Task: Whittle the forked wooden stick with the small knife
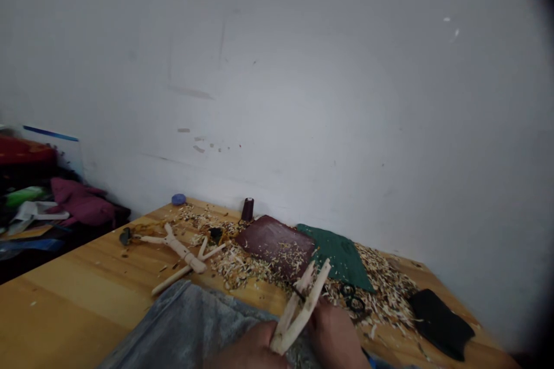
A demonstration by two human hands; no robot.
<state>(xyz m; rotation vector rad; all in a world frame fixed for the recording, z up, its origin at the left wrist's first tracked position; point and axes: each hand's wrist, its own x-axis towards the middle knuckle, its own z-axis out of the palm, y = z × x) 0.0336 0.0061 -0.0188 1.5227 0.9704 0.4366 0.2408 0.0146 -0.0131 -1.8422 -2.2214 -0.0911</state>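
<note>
A peeled, forked wooden stick (pixel 308 310) stands tilted at the bottom centre, its two prongs pointing up and right. My left hand (pixel 255 347) is closed round its lower end, where the prongs join. Beside the right prong is my right hand (pixel 334 331), its fingers closed on a thin dark tool (pixel 298 294) that crosses between the prongs; most of the tool is hidden. Under my hands lies a grey cloth (pixel 190 317).
Wood shavings (pixel 242 265) cover much of the wooden table (pixel 56 305). Other forked sticks (pixel 184 251), a maroon sheet (pixel 277 242), a green sheet (pixel 341 253), black scissors (pixel 355 302), a thread spool (pixel 247 209) and a black piece (pixel 439 323) lie around. A wall stands behind.
</note>
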